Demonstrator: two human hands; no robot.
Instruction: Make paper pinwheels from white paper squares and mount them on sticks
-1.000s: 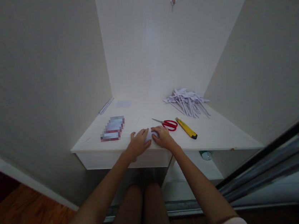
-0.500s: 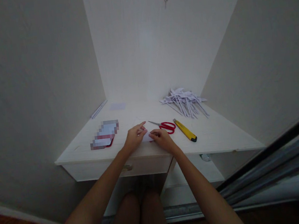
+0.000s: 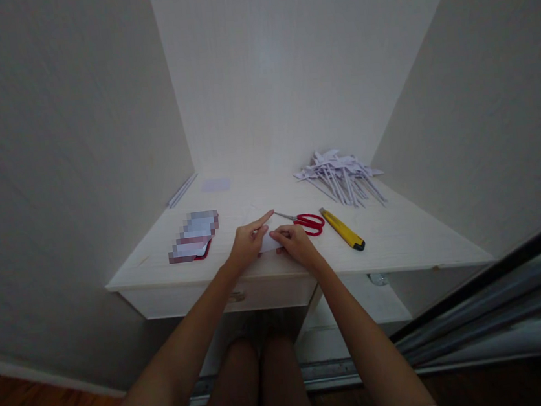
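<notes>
Both of my hands rest on a small white piece of paper (image 3: 270, 241) near the front edge of the white desk (image 3: 402, 240). My left hand (image 3: 247, 241) pinches its left side, with the index finger stretched out forward over the paper. My right hand (image 3: 294, 242) presses and pinches the right side with curled fingers. Red-handled scissors (image 3: 306, 221) lie just beyond my right hand. A yellow utility knife (image 3: 342, 228) lies to their right.
A heap of folded white paper pieces (image 3: 343, 175) sits at the back right of the desk. A blurred red-edged stack (image 3: 192, 238) lies at the left, and a white slip (image 3: 216, 184) and thin rods (image 3: 182, 189) near the back wall. Walls enclose three sides.
My left index finger has stretched further forward over the paper. My head has shifted, so the desk sits a little differently in view. My hands stay on the paper.
</notes>
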